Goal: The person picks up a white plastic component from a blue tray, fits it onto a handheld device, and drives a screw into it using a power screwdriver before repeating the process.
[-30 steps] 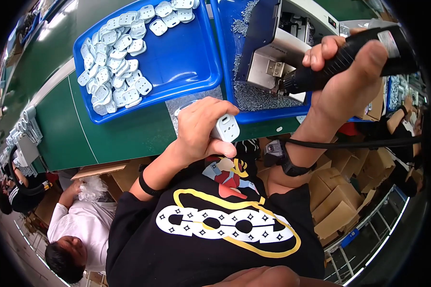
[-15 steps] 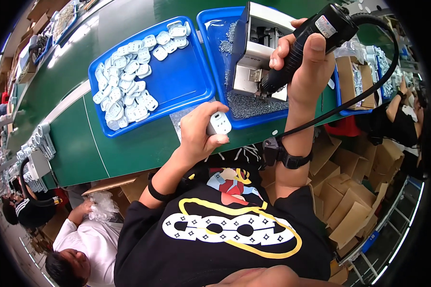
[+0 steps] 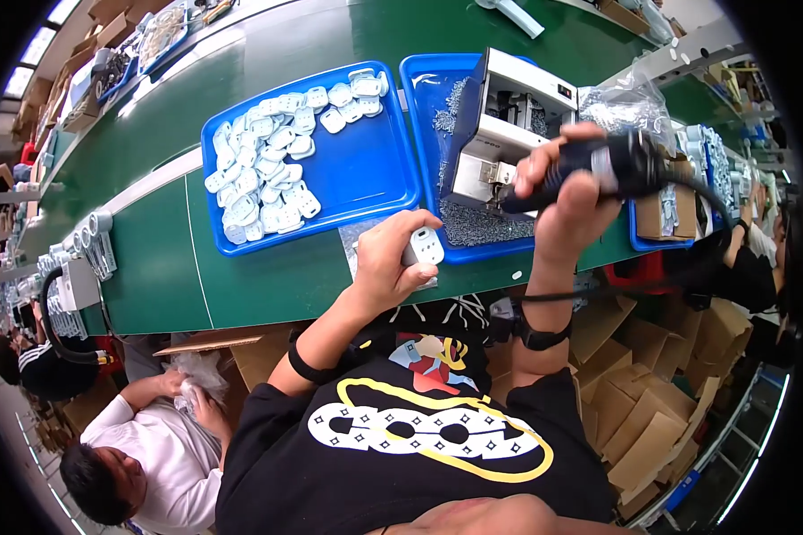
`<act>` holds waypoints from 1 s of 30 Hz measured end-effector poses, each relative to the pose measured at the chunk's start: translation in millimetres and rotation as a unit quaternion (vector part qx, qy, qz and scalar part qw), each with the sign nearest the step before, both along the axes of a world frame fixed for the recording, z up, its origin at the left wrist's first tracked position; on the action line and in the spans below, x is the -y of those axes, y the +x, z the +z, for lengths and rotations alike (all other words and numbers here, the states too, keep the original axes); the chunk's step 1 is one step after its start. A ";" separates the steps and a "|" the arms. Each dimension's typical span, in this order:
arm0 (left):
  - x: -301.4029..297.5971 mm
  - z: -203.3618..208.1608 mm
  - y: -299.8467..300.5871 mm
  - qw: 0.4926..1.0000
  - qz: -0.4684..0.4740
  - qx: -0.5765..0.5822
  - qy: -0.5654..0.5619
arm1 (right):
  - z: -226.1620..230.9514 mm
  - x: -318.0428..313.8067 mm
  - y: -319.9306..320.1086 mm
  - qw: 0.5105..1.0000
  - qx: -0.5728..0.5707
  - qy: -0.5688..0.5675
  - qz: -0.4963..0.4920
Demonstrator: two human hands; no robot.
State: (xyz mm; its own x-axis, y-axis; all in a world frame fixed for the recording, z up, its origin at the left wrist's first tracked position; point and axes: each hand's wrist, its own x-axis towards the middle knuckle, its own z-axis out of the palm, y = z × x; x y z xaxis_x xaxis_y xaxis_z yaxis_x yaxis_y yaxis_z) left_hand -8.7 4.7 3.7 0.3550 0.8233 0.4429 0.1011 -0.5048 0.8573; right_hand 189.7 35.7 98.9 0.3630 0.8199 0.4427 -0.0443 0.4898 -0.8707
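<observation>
My left hand (image 3: 385, 259) pinches a small white plastic housing (image 3: 426, 247) with several holes in its face, near the table's front edge. In my right hand (image 3: 569, 201) is a black electric screwdriver (image 3: 611, 168), blurred by motion, with its cord trailing to the right. Its nose points left at the front of a white screw feeder (image 3: 477, 169); whether the bit touches the feeder cannot be made out. The feeder stands in a blue tray (image 3: 424, 107) among loose small screws (image 3: 486, 225). Left of that, another blue tray (image 3: 366, 169) bears a heap of similar white housings (image 3: 259, 165).
A green table (image 3: 152, 259) runs across. Clear plastic bags (image 3: 633, 107) and a cardboard box (image 3: 653, 214) are at the right. Cardboard cartons (image 3: 642, 401) pile up below the edge. A person in white (image 3: 152, 446) sits at the lower left, handling a plastic bag.
My right hand has lowered the screwdriver's back end toward me, so it lies more level. The whole view has shifted a little. My left hand keeps its grip on the housing.
</observation>
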 end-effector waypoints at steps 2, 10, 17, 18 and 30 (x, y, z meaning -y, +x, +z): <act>5.2 0.5 1.3 1.000 -0.009 0.008 -0.003 | 11.7 -30.7 14.0 0.992 -0.037 -0.119 -0.016; 0.4 2.0 1.5 1.000 0.011 0.004 -0.017 | 22.4 -3.3 1.8 0.996 -0.041 -0.062 -0.050; 0.0 -0.9 -0.1 1.000 0.006 0.021 0.003 | 24.7 24.5 -8.7 0.990 -0.068 0.074 -0.099; 0.2 -0.1 -0.3 1.000 0.008 0.022 -0.002 | 16.7 18.8 -8.8 0.991 -0.036 0.048 -0.123; -3.2 2.6 -3.2 1.000 -0.021 -0.008 -0.010 | 34.7 25.8 -7.4 0.985 -0.040 0.108 -0.128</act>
State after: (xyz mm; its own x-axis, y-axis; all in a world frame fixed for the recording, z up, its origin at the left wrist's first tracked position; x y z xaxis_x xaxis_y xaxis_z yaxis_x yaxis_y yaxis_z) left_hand -11.8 7.9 6.3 0.3966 0.8156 0.4212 0.0936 -0.4924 0.8653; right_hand 182.3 9.8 133.6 0.5861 0.5877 0.5578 0.0396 0.6668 -0.7442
